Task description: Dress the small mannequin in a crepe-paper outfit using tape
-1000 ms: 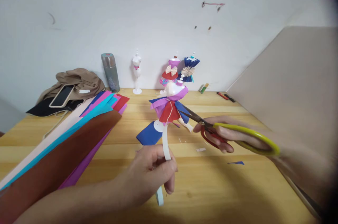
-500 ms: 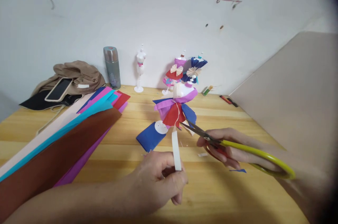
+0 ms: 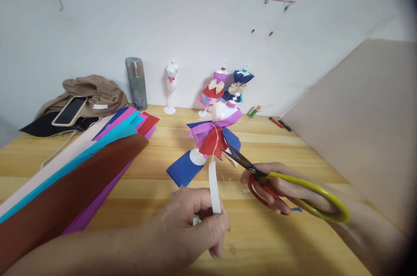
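Note:
My left hand (image 3: 198,224) is closed around a narrow white strip (image 3: 214,187), pinched between thumb and fingers so that it stands up toward the dressed doll form. My right hand (image 3: 276,189) holds scissors (image 3: 252,172) with one yellow and one red handle, fingers through the loops. Their blades are parted and point left, to the right of the strip's upper end and close to the skirt. Beyond the hands leans a small white mannequin (image 3: 224,111) in a purple, red and blue paper dress. A pale string (image 3: 216,139) hangs down its front. Its round white base (image 3: 197,157) lies over a folded blue paper (image 3: 184,169).
Coloured paper sheets (image 3: 81,172) spread over the left of the wooden table (image 3: 137,206). Behind them are a phone (image 3: 69,111), brown cloth (image 3: 94,89) and a flask (image 3: 137,85). A bare mannequin (image 3: 172,80) and two dressed ones stand by the wall. Small scraps lie near my right hand.
The scissors' red handle has swung away from the yellow one, opening the blades wider. The whole view has shifted slightly. My left hand still grips the strip.

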{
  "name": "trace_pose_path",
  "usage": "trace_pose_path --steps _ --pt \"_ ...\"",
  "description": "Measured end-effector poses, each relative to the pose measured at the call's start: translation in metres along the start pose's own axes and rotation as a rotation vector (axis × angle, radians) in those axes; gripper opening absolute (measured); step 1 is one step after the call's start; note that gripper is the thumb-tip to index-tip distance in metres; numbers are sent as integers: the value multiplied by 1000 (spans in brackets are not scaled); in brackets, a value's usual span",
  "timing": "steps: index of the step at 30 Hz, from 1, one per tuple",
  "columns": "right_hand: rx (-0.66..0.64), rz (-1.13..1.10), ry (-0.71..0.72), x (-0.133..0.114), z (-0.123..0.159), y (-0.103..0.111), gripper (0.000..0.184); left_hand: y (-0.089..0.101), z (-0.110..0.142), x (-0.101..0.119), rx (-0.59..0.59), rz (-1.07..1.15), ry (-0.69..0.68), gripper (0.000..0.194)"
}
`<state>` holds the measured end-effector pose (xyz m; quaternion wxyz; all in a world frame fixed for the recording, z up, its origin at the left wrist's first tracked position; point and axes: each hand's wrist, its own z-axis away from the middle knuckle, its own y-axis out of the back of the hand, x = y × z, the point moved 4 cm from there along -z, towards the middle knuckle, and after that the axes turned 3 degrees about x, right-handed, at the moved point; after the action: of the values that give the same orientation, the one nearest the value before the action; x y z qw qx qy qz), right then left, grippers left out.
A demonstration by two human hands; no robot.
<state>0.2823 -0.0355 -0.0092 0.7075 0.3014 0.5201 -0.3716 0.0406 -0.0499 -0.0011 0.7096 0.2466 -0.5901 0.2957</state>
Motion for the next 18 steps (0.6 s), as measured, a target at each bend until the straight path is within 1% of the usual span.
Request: trace_pose_path --steps 3,5,6,8,10,14,18 --pt "10 -162 -17 -1 2 -11 54 0 -1 -3 1 11 -2 20" --pt "29 -283 -57 2 0 -23 58 1 -2 -4 1 19 -8 20" --pt "17 -321 -90 4 -2 -31 63 1 -2 -4 1 19 -12 21" --pt "14 -337 -172 7 -7 -44 67 0 -3 -4 1 14 -15 22" --pt "27 -362 -199 8 -13 -52 67 -1 -2 -5 4 11 -2 23" --pt "81 -461 -168 0 -22 -57 66 -3 -1 -8 23 10 21 25" --pt "111 -513 -187 -5 -27 -54 62 -3 -3 -10 31 20 33 23"
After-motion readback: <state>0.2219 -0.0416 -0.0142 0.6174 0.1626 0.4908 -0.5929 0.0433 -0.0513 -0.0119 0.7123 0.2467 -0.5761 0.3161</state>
